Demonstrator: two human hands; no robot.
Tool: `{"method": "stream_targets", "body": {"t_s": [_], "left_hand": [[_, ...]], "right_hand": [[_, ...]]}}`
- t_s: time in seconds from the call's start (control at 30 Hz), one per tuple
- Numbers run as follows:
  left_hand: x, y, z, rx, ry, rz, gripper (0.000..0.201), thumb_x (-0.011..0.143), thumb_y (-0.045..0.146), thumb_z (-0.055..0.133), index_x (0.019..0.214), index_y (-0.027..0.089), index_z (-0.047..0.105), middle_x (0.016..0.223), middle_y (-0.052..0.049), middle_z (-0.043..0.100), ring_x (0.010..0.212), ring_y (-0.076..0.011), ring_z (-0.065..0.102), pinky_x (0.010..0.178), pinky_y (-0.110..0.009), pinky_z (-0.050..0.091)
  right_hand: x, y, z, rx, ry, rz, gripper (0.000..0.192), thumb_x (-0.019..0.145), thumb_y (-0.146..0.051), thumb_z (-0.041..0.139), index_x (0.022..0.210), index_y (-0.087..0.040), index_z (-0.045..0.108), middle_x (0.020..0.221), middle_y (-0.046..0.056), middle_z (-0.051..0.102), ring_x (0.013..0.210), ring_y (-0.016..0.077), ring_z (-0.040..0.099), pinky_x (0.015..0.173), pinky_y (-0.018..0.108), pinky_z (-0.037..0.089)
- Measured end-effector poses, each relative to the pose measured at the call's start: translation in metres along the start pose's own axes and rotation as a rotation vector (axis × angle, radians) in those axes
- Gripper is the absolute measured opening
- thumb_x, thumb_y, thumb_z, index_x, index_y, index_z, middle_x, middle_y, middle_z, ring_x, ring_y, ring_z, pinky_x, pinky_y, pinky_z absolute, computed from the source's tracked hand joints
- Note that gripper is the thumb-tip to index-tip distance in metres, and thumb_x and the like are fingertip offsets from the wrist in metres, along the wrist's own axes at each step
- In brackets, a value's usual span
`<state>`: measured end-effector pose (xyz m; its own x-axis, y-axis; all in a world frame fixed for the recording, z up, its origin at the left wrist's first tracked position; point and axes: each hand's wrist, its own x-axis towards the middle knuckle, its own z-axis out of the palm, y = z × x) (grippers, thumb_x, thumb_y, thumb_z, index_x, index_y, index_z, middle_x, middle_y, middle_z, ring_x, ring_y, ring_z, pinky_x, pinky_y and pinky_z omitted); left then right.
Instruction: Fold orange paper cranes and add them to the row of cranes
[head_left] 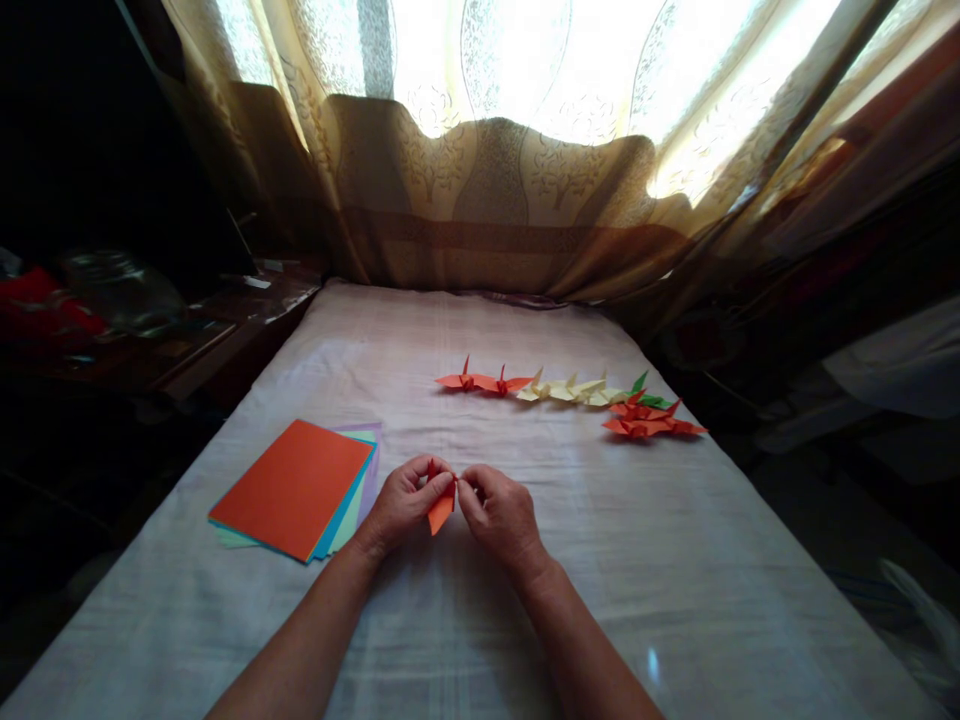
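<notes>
Both forearms reach over the white cloth (600, 560); my left hand (405, 500) and right hand (499, 512) pinch a half-folded orange paper (442, 508) between fingertips, just above the cloth. Ten or so finished cranes (570, 392) line up beyond, crisp and pointed. Flat coloured sheets (296, 488) wait, left.

Left grip (403, 503), right grip (496, 515) pinched together
</notes>
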<state>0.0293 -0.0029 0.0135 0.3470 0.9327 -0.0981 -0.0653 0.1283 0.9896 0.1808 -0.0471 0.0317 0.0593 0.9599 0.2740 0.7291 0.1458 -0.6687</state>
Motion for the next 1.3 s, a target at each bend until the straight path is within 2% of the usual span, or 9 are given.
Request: {"method": "stream_targets", "body": {"t_s": [0.13, 0.4, 0.53, 0.67, 0.77, 0.87, 1.03, 1.17, 1.3], "left_hand": [[0.000, 0.001, 0.001, -0.012, -0.008, -0.017, 0.045, 0.069, 0.057, 0.077, 0.082, 0.015, 0.067, 0.069, -0.002, 0.067, 0.060, -0.0141, 0.060, 0.058, -0.024, 0.047], [0.000, 0.003, 0.002, -0.005, 0.020, -0.006, 0.039, 0.069, 0.052, 0.078, 0.079, 0.016, 0.069, 0.065, 0.000, 0.066, 0.057, -0.0127, 0.058, 0.057, -0.023, 0.046], [0.000, -0.001, 0.001, 0.001, 0.056, 0.027, 0.037, 0.067, 0.051, 0.079, 0.077, 0.016, 0.070, 0.076, -0.003, 0.070, 0.071, -0.0169, 0.063, 0.066, -0.026, 0.050], [0.001, 0.000, -0.005, 0.021, 0.083, 0.064, 0.039, 0.066, 0.050, 0.080, 0.087, 0.017, 0.072, 0.091, -0.005, 0.073, 0.087, -0.0211, 0.066, 0.081, -0.031, 0.051], [0.002, -0.001, -0.009, 0.064, 0.107, 0.096, 0.036, 0.068, 0.047, 0.079, 0.088, 0.018, 0.072, 0.093, -0.006, 0.073, 0.092, -0.0219, 0.065, 0.087, -0.032, 0.049], [0.003, -0.006, -0.009, 0.137, 0.125, 0.123, 0.029, 0.071, 0.040, 0.076, 0.091, 0.020, 0.073, 0.093, -0.005, 0.073, 0.089, -0.0212, 0.065, 0.086, -0.032, 0.049], [0.001, -0.010, -0.008, 0.305, 0.140, 0.196, 0.008, 0.073, 0.026, 0.072, 0.080, 0.023, 0.075, 0.084, -0.004, 0.072, 0.088, -0.0221, 0.063, 0.087, -0.033, 0.047], [-0.001, -0.010, -0.009, 0.400, 0.136, 0.241, 0.010, 0.076, 0.022, 0.066, 0.082, 0.024, 0.074, 0.085, -0.002, 0.071, 0.086, -0.0211, 0.063, 0.083, -0.031, 0.047], [-0.001, -0.011, -0.012, 0.470, 0.137, 0.267, 0.012, 0.082, 0.025, 0.059, 0.084, 0.023, 0.071, 0.083, -0.002, 0.069, 0.082, -0.0194, 0.062, 0.076, -0.028, 0.047]], "right_hand": [[-0.001, 0.006, 0.000, 0.027, 0.023, 0.002, 0.022, 0.087, -0.029, 0.046, 0.077, -0.022, 0.065, 0.070, 0.000, 0.068, 0.060, 0.0123, 0.058, 0.062, 0.022, 0.039], [-0.005, 0.009, -0.003, 0.083, 0.043, 0.026, 0.023, 0.090, -0.030, 0.045, 0.081, -0.021, 0.064, 0.075, 0.001, 0.069, 0.064, 0.0132, 0.061, 0.062, 0.022, 0.042], [-0.004, 0.006, 0.001, 0.121, -0.002, 0.015, 0.019, 0.088, -0.033, 0.053, 0.082, -0.022, 0.066, 0.079, 0.000, 0.070, 0.062, 0.0114, 0.060, 0.062, 0.021, 0.043], [0.001, 0.011, -0.002, 0.133, 0.039, 0.021, 0.021, 0.088, -0.033, 0.052, 0.081, -0.022, 0.068, 0.078, 0.001, 0.071, 0.062, 0.0124, 0.060, 0.063, 0.022, 0.045], [0.003, 0.018, -0.005, 0.181, 0.057, 0.035, 0.023, 0.088, -0.035, 0.051, 0.082, -0.022, 0.069, 0.080, 0.002, 0.071, 0.065, 0.0132, 0.061, 0.065, 0.023, 0.047], [0.001, 0.023, -0.005, 0.206, 0.026, 0.022, 0.020, 0.087, -0.033, 0.053, 0.083, -0.022, 0.069, 0.081, 0.003, 0.072, 0.066, 0.0134, 0.061, 0.066, 0.023, 0.048], [-0.002, 0.024, -0.001, 0.190, -0.040, 0.028, 0.020, 0.082, -0.028, 0.061, 0.099, -0.022, 0.070, 0.093, 0.003, 0.071, 0.066, 0.0120, 0.061, 0.064, 0.023, 0.048], [-0.001, 0.029, -0.001, 0.105, -0.049, -0.003, 0.013, 0.084, -0.022, 0.058, 0.086, -0.023, 0.071, 0.086, 0.002, 0.069, 0.070, 0.0129, 0.061, 0.067, 0.023, 0.047], [-0.002, 0.034, -0.004, 0.085, -0.030, -0.013, 0.013, 0.084, -0.020, 0.056, 0.084, -0.022, 0.069, 0.084, 0.002, 0.069, 0.072, 0.0139, 0.061, 0.070, 0.025, 0.046]]}}
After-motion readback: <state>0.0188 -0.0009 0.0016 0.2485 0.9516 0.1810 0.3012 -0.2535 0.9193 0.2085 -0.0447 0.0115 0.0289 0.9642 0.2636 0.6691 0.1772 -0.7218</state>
